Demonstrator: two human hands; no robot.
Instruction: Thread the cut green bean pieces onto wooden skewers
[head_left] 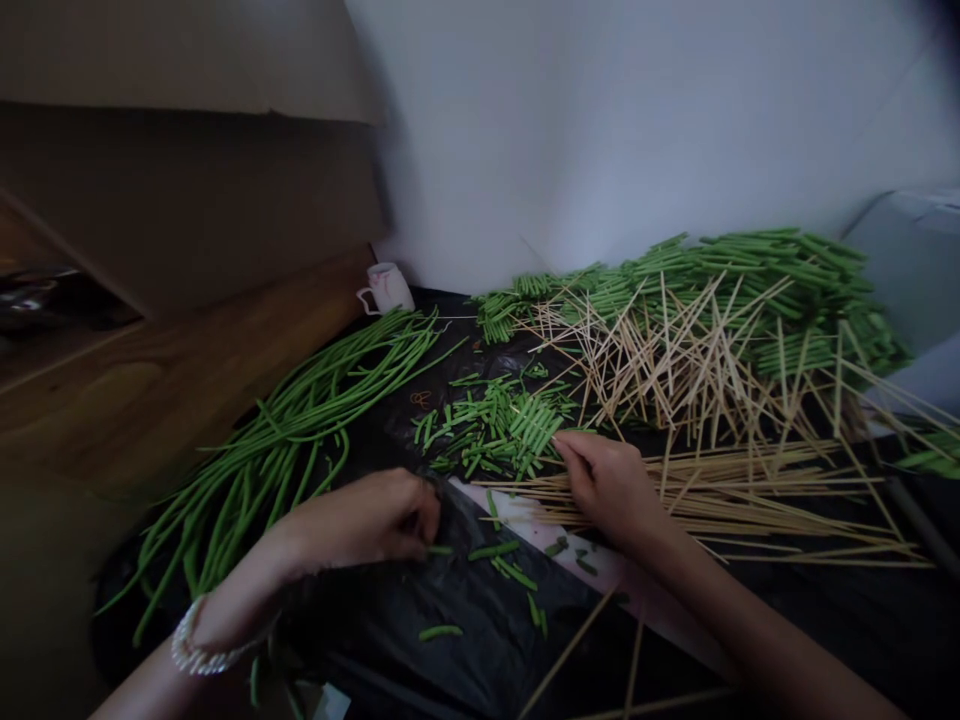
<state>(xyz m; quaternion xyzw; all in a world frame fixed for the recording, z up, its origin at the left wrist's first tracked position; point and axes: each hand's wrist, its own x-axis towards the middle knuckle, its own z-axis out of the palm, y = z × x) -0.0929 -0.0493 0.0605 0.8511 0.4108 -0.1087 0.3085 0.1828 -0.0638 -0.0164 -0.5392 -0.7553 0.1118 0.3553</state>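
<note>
Hands [611, 482] partly hide bean pieces [441, 550] and skewers [720, 487].

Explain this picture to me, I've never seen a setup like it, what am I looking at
There's no machine here: just a bare-handed person wearing the camera on their head, pointed forward and down. On black plastic lie long green beans at left, short cut pieces in the middle and thin sticks at right, with a green heap behind. The right hand seems to pinch a stick carrying a row of pieces. The left hand is at one short piece; whether it's gripped is unclear.
</note>
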